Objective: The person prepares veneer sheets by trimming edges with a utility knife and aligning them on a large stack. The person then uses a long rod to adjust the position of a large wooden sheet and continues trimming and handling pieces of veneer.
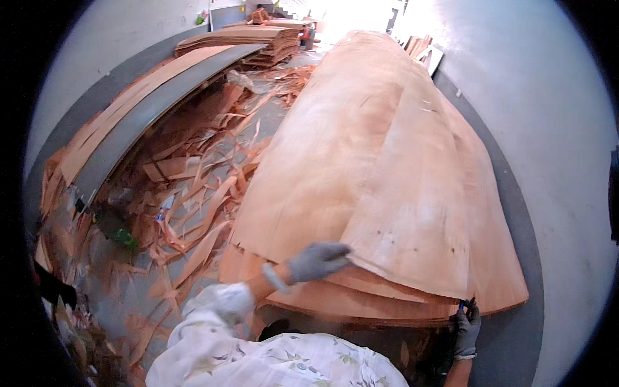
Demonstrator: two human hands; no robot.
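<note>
Large thin, pale wood veneer sheets (309, 168) lie piled lengthwise, their near edges layered and uneven. My left hand (319, 259), in a grey glove, has its fingers closed at the near corner of a top strip (406, 206), slightly blurred. At that strip's front right corner, my right hand (465, 330), also gloved, grips a small dark-and-blue tool (461, 306), partly hidden by the fingers.
Shredded veneer offcuts (206, 200) litter the floor on the left beside a long grey-topped bench (148, 106) with veneer strips. Farther back are stacked sheets (277, 45) and a person (259, 16) in orange. A pale wall (548, 129) runs along the right.
</note>
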